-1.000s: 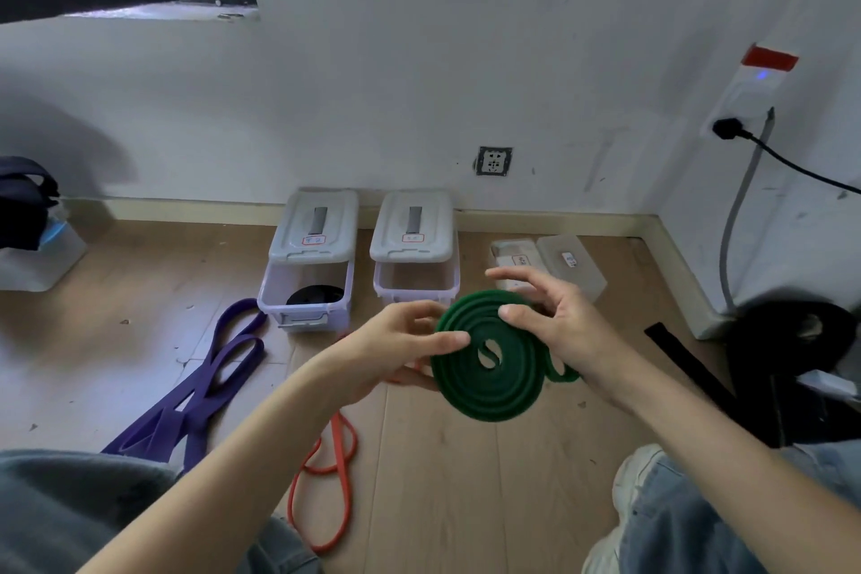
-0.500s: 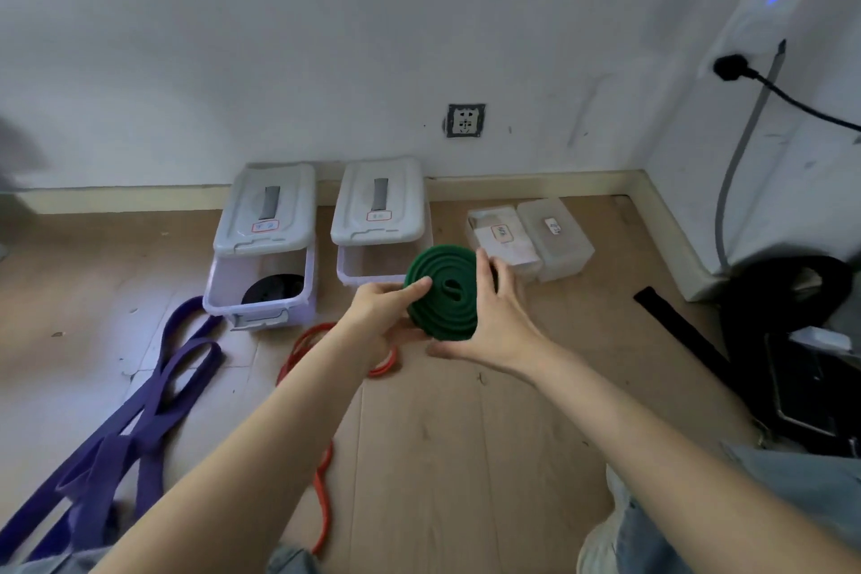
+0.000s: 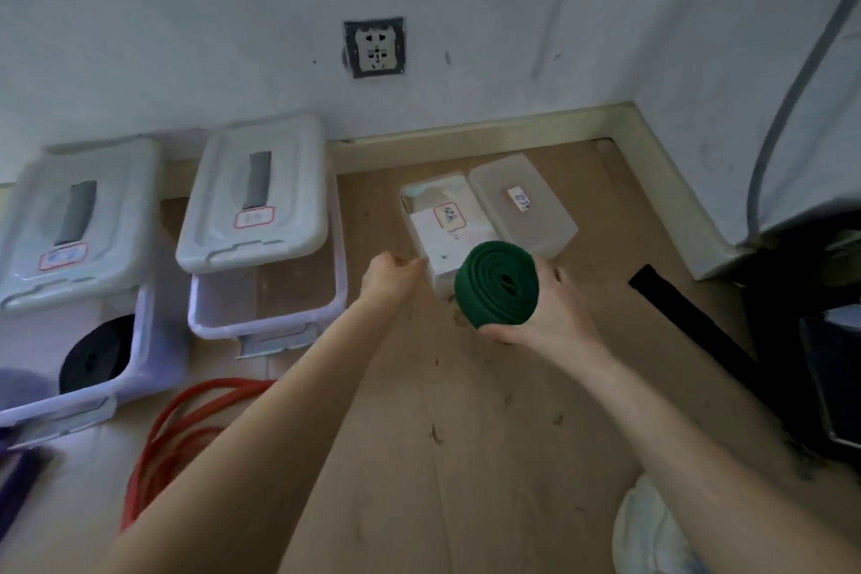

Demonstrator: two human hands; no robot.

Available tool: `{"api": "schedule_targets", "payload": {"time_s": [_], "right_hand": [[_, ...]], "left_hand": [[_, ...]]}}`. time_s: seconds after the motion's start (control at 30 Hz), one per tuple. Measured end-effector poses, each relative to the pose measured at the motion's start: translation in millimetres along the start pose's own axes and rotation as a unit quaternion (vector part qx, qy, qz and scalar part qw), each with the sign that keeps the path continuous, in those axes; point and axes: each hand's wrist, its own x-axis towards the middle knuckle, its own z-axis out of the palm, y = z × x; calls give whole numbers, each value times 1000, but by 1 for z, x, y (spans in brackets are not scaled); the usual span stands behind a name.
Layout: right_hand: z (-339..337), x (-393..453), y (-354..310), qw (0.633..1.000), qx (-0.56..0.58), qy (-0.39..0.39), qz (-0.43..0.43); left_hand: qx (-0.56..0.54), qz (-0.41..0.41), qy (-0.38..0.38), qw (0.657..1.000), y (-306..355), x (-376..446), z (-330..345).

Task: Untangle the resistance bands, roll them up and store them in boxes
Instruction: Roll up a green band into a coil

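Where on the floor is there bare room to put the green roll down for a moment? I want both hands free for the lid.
Bare wood lies under the green roll and right hand, between the red band and the black strap. A narrower strip runs between the open bin and the small lidded boxes. By the wall it is crowded.

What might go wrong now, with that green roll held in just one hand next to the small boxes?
The rolled green band sits only in the right hand, nothing binding it, so it may spring loose. The left hand reaches the small box, whose lid still seems on; opening it one-handed could slide the box. The red band lies loose by the left arm and might snag.
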Motion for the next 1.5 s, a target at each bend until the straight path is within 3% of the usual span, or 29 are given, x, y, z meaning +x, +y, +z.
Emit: {"api": "schedule_targets", "payload": {"time_s": [0.33, 0.63, 0.9, 1.0, 1.1, 1.17, 1.27, 1.37, 1.4, 1.5], "right_hand": [[17, 30, 32, 995, 18, -35, -92], [17, 28, 36, 994, 13, -76, -80], [21, 30, 37, 978, 2, -191, -82], [14, 33, 42, 975, 1, -202, -93], [6, 34, 38, 980, 63, -165, -94], [-1, 34, 31, 978, 94, -155, -100], [-15, 30, 18, 968, 67, -211, -116], [-33, 22, 9, 949, 28, -288, -125], [-41, 19, 7, 940, 26, -321, -112], [-59, 11, -2, 905, -31, -418, -73]], "left_hand": [[-46, -54, 42, 997, 8, 86, 41], [-113, -141, -35, 983, -3, 62, 8], [-121, -89, 62, 987, -4, 58, 19], [-109, -85, 24, 990, -3, 60, 17], [-101, -102, -25, 989, -6, 59, 4], [-33, -108, -51, 992, -5, 59, -6], [102, -74, -60, 990, 7, 52, -15], [252, 8, -13, 968, 24, 50, -16], [232, 19, -13, 972, 29, 49, -14], [33, -5, -88, 996, 44, 40, -3]]}}
